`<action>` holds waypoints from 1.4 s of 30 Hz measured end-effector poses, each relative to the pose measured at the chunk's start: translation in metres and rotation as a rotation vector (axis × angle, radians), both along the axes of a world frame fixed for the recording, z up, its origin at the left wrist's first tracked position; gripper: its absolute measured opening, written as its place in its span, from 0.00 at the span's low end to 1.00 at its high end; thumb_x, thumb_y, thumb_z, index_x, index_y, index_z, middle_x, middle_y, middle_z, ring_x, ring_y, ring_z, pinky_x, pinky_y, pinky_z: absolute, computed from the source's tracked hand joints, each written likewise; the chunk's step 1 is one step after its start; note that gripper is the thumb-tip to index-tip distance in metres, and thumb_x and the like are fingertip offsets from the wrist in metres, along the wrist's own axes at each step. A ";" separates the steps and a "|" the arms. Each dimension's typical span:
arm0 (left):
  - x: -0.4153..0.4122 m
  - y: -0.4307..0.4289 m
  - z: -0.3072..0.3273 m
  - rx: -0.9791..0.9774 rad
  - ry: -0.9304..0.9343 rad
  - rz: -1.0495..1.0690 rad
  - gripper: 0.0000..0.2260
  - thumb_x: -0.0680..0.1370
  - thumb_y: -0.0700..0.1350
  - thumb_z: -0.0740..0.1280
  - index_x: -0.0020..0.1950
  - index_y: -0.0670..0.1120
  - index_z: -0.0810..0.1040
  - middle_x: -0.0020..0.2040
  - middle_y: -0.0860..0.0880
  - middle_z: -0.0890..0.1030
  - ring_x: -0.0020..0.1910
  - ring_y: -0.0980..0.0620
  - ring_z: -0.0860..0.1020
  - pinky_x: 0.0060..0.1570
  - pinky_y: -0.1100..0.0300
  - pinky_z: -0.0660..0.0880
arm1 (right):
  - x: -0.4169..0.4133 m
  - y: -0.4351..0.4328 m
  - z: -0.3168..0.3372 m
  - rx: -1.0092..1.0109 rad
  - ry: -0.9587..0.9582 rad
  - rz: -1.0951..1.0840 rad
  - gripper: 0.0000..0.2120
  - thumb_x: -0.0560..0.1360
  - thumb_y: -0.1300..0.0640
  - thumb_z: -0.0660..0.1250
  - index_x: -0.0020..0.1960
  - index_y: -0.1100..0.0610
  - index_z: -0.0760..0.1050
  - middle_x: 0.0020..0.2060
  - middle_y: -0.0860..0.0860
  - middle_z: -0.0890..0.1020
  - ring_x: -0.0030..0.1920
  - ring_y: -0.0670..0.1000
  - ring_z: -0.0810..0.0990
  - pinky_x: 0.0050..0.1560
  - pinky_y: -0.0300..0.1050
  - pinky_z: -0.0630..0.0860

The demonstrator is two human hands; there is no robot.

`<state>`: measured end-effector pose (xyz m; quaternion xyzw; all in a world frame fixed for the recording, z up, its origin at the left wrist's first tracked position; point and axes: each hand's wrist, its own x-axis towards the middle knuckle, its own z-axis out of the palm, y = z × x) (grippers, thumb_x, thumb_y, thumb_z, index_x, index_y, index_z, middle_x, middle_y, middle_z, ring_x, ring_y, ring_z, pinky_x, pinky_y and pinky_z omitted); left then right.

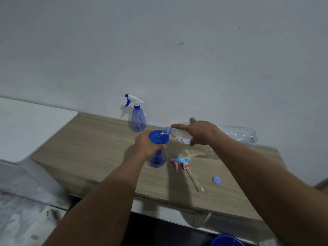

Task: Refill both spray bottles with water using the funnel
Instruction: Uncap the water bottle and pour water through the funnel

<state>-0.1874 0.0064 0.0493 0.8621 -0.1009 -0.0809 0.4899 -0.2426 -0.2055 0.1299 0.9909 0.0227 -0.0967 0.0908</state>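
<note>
A blue funnel sits in the neck of an open blue spray bottle standing on the wooden table. My left hand grips the funnel and bottle neck together. My right hand holds a clear water bottle tipped on its side, mouth over the funnel, with water running in. A second blue spray bottle with a white and blue trigger head stands at the back by the wall. The pink and light blue trigger head lies on the table to the right of the open bottle, tube pointing toward me.
A small blue cap lies near the table's right front. A white surface adjoins the table on the left. A blue rim shows below the table edge at the bottom. The wall stands right behind the table.
</note>
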 end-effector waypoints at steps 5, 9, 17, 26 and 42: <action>0.000 -0.001 0.000 0.013 -0.008 0.006 0.26 0.60 0.51 0.83 0.55 0.52 0.80 0.49 0.55 0.83 0.49 0.53 0.81 0.52 0.56 0.79 | 0.002 -0.002 -0.001 0.206 -0.091 -0.009 0.46 0.74 0.53 0.75 0.77 0.30 0.47 0.57 0.55 0.71 0.46 0.58 0.79 0.45 0.50 0.77; 0.000 0.000 -0.001 -0.002 0.001 0.018 0.24 0.60 0.51 0.83 0.53 0.52 0.80 0.48 0.55 0.83 0.48 0.54 0.81 0.53 0.53 0.80 | 0.009 -0.005 -0.003 0.443 -0.207 -0.059 0.46 0.73 0.51 0.75 0.74 0.28 0.48 0.54 0.55 0.71 0.44 0.59 0.78 0.48 0.56 0.80; -0.002 -0.001 0.003 -0.036 0.004 0.031 0.23 0.61 0.49 0.84 0.50 0.56 0.76 0.47 0.56 0.81 0.50 0.52 0.79 0.53 0.56 0.78 | 0.030 -0.026 -0.008 0.761 -0.521 -0.168 0.45 0.70 0.52 0.77 0.74 0.36 0.50 0.54 0.59 0.74 0.48 0.63 0.78 0.49 0.60 0.78; -0.003 -0.001 0.005 -0.058 0.013 0.041 0.24 0.60 0.47 0.84 0.43 0.63 0.72 0.46 0.60 0.79 0.49 0.53 0.80 0.55 0.49 0.80 | 0.043 -0.026 -0.031 1.077 -0.656 -0.298 0.43 0.71 0.56 0.78 0.74 0.45 0.52 0.62 0.55 0.71 0.59 0.59 0.75 0.55 0.51 0.74; -0.011 0.012 0.002 -0.064 -0.013 -0.057 0.22 0.62 0.52 0.81 0.51 0.63 0.76 0.49 0.58 0.81 0.48 0.59 0.80 0.51 0.53 0.80 | 0.002 0.008 -0.020 0.711 -0.860 -0.238 0.39 0.74 0.52 0.70 0.78 0.52 0.52 0.73 0.60 0.61 0.71 0.61 0.65 0.62 0.61 0.76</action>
